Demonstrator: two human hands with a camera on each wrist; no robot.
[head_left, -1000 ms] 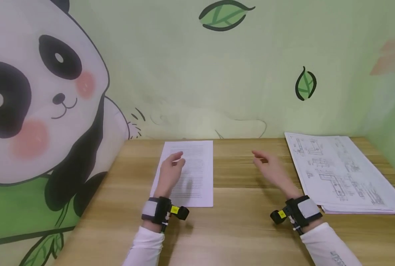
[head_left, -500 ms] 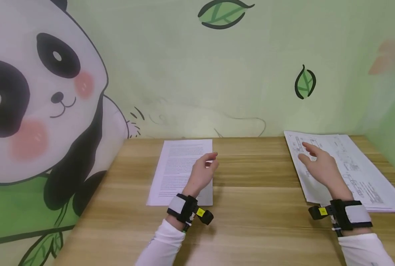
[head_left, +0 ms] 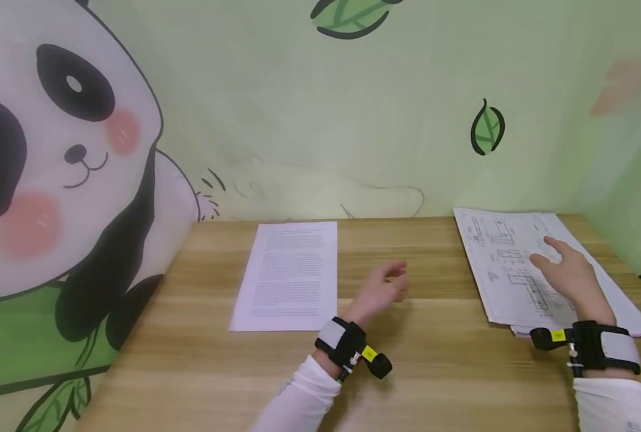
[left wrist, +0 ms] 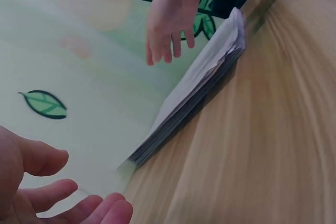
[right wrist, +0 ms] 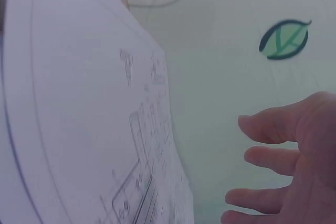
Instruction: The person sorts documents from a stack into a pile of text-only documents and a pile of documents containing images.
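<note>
A thick stack of papers (head_left: 506,282) with technical drawings on its top sheet lies at the right of the table. Above it hovers my right hand (head_left: 574,273), thumb and fingers apart and holding nothing; in the right wrist view the hand (right wrist: 294,166) is off the sheets. My left hand (head_left: 379,291) is over bare wood between the stack and a page of printed text (head_left: 293,276). Its fingers are loosely bent around nothing, as the left wrist view shows of the hand (left wrist: 58,187). The stack's layered edge (left wrist: 184,114) shows there too.
The wooden table (head_left: 406,252) meets a green wall (head_left: 385,120) at its back edge. A large panda (head_left: 83,150) is painted on the wall at the left. Each wrist wears a strap with a small camera (head_left: 376,363).
Both hands have moved to the right. The left has left the printed page and is now over bare wood; the right has gone from bare wood to above the stack.
</note>
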